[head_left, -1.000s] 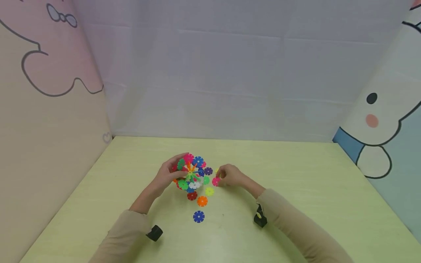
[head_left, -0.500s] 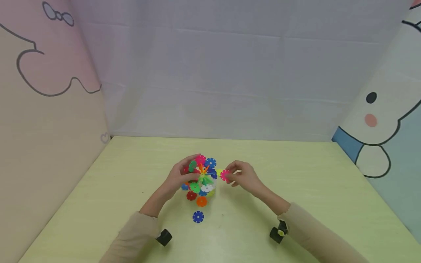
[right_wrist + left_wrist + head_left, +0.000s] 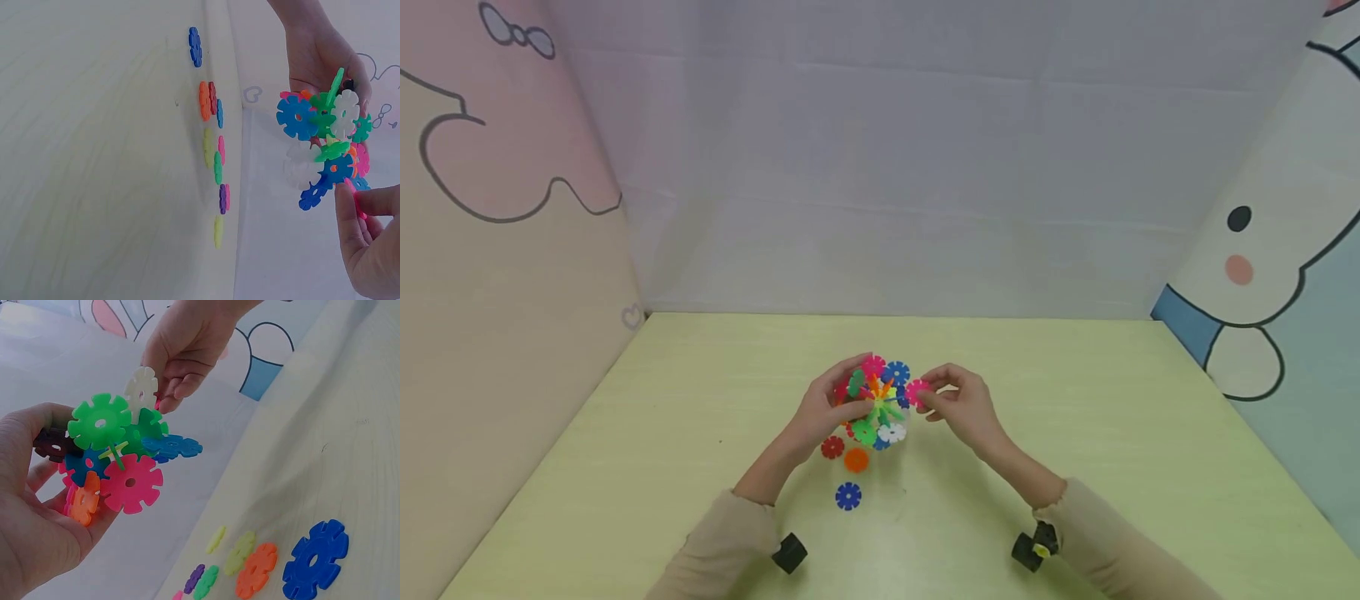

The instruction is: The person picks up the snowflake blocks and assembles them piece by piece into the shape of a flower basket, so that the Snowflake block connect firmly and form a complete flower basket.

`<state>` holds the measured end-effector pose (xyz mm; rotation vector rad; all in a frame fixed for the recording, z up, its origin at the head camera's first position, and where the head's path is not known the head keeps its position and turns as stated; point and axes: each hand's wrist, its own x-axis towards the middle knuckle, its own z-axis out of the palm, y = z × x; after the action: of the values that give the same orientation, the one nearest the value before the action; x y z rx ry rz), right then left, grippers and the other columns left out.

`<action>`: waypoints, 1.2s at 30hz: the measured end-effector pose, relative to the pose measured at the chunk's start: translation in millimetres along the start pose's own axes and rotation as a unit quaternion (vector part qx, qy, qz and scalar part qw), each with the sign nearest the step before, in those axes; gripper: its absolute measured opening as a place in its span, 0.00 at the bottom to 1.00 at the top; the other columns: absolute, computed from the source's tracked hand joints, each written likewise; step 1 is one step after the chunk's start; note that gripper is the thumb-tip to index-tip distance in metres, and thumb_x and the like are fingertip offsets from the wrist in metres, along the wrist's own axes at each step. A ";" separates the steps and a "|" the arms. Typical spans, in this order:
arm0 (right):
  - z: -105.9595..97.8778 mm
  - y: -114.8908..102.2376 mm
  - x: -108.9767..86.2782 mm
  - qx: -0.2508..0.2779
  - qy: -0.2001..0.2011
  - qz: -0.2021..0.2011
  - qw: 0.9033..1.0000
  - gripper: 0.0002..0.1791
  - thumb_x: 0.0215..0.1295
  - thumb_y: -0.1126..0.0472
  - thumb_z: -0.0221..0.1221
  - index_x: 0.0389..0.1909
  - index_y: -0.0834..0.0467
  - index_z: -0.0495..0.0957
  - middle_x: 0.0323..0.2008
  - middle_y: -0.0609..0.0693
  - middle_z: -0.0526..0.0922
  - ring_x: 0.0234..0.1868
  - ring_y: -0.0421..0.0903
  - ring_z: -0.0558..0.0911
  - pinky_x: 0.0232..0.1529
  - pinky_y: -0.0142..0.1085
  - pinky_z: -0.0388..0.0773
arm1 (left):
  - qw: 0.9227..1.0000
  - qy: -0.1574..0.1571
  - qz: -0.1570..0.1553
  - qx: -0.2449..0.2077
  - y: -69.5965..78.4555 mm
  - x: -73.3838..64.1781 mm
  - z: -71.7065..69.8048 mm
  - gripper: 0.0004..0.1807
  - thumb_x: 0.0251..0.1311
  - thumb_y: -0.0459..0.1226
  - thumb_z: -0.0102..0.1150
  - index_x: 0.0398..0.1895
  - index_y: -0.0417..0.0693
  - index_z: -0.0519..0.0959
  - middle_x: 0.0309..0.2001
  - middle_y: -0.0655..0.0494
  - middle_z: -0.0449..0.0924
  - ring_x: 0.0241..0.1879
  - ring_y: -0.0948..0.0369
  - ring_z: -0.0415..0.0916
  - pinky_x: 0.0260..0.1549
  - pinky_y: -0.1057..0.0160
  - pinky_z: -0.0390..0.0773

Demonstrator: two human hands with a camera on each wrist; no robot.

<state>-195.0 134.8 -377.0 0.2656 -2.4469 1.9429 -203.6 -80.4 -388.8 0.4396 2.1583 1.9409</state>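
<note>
In the head view, my left hand (image 3: 822, 412) grips a ball-like cluster of interlocking snowflake discs (image 3: 880, 406), its thumb across the near side. Pink, blue, green, orange and white discs point outward from it. My right hand (image 3: 966, 410) pinches a pink snowflake disc (image 3: 915, 393) between thumb and finger, right at the cluster's right side. From the right wrist view, that pink disc (image 3: 357, 201) stands edge-on beside a blue disc (image 3: 338, 167) of the cluster. In the left wrist view, the right fingers mostly hide it behind a white disc (image 3: 142, 389).
On the pale tabletop (image 3: 1075, 417) lie loose discs: a dark blue one (image 3: 848, 497) nearest, an orange one (image 3: 856, 460) and a red one (image 3: 832, 447). Several more, including a purple one (image 3: 222, 199), lie under the cluster in the head view. Printed cloth walls surround the table.
My right hand has picked the pink disc up from among the loose ones and moved it to the cluster's right side. My left hand has carried the cluster rightward, over the loose discs.
</note>
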 end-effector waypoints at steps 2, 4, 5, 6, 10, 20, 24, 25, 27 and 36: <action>1.1 0.7 -0.3 0.008 0.013 -0.007 1.000 0.09 0.57 0.70 0.58 0.39 0.68 0.74 0.31 0.60 0.78 0.30 0.55 0.83 0.28 0.36 0.81 | 1.000 0.011 0.000 -0.002 -0.2 -0.4 2.0 0.32 0.56 0.32 0.58 0.65 0.56 0.62 0.61 0.49 0.64 0.55 0.51 0.67 0.45 0.60 0.76; 2.3 0.9 -0.2 0.022 0.023 -0.012 0.999 0.08 0.57 0.71 0.58 0.38 0.69 0.74 0.31 0.60 0.78 0.29 0.53 0.83 0.28 0.36 0.81 | 1.000 0.021 -0.001 -0.005 -0.3 -0.5 4.2 0.32 0.55 0.33 0.58 0.64 0.57 0.62 0.61 0.51 0.64 0.55 0.52 0.67 0.45 0.61 0.76; 3.0 1.0 0.1 0.030 0.026 -0.013 0.999 0.08 0.57 0.71 0.58 0.38 0.69 0.73 0.31 0.60 0.78 0.28 0.52 0.83 0.28 0.37 0.81 | 1.000 0.024 0.002 -0.005 -0.1 -0.6 5.5 0.32 0.56 0.33 0.58 0.64 0.57 0.62 0.61 0.50 0.64 0.55 0.52 0.67 0.45 0.61 0.76; 3.5 1.2 0.3 0.038 0.028 -0.013 0.999 0.08 0.57 0.72 0.58 0.38 0.69 0.73 0.31 0.60 0.78 0.28 0.51 0.83 0.28 0.37 0.81 | 1.000 0.026 0.007 -0.004 -0.1 -0.7 6.6 0.32 0.56 0.33 0.58 0.65 0.56 0.62 0.61 0.50 0.64 0.55 0.52 0.67 0.45 0.61 0.76; 4.4 2.8 0.5 0.061 0.033 -0.015 0.998 0.09 0.56 0.73 0.58 0.37 0.71 0.72 0.31 0.61 0.78 0.26 0.45 0.83 0.28 0.36 0.81 | 1.000 0.000 0.015 -0.003 0.4 -2.4 9.4 0.34 0.56 0.35 0.59 0.66 0.59 0.59 0.62 0.51 0.62 0.56 0.52 0.67 0.47 0.60 0.75; 2.8 -1.4 -4.0 0.096 0.054 -0.054 0.992 0.08 0.54 0.75 0.58 0.36 0.73 0.74 0.31 0.65 0.78 0.24 0.41 0.82 0.29 0.35 0.80 | 0.997 -0.055 0.060 -0.014 7.1 -8.0 9.7 0.35 0.56 0.32 0.57 0.66 0.58 0.56 0.65 0.51 0.56 0.62 0.51 0.58 0.47 0.58 0.75; 5.2 -2.6 -4.2 0.095 0.055 -0.061 0.992 0.08 0.54 0.74 0.59 0.34 0.74 0.74 0.32 0.67 0.79 0.24 0.42 0.83 0.29 0.35 0.80 | 0.996 -0.052 0.069 -0.036 7.8 -9.9 11.8 0.36 0.55 0.29 0.57 0.66 0.55 0.57 0.63 0.49 0.59 0.60 0.50 0.61 0.47 0.60 0.75; 6.0 -2.4 -3.7 0.094 0.056 -0.062 0.992 0.08 0.54 0.74 0.59 0.34 0.74 0.74 0.32 0.67 0.80 0.24 0.42 0.83 0.28 0.35 0.80 | 0.995 -0.050 0.072 -0.041 7.9 -10.4 12.2 0.36 0.54 0.28 0.58 0.66 0.55 0.57 0.63 0.49 0.59 0.59 0.49 0.62 0.46 0.61 0.75; 7.3 -2.3 -2.6 0.090 0.051 -0.064 0.993 0.07 0.54 0.74 0.59 0.34 0.73 0.74 0.32 0.67 0.80 0.25 0.44 0.83 0.29 0.36 0.81 | 0.995 -0.045 0.074 -0.044 7.5 -10.8 12.5 0.36 0.54 0.28 0.58 0.66 0.55 0.57 0.62 0.49 0.60 0.58 0.50 0.63 0.47 0.61 0.75; 3.0 3.7 16.3 -0.030 -0.058 -0.074 0.995 0.11 0.58 0.65 0.59 0.41 0.66 0.74 0.31 0.58 0.78 0.31 0.52 0.82 0.29 0.35 0.80 | 0.999 0.002 0.044 -0.002 -4.8 -8.0 -6.2 0.35 0.54 0.35 0.61 0.65 0.57 0.59 0.63 0.52 0.60 0.60 0.51 0.62 0.48 0.59 0.74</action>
<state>-211.3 130.6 -379.5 0.5577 -2.4691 1.8414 -198.7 -89.5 -393.2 0.5381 2.1726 1.9918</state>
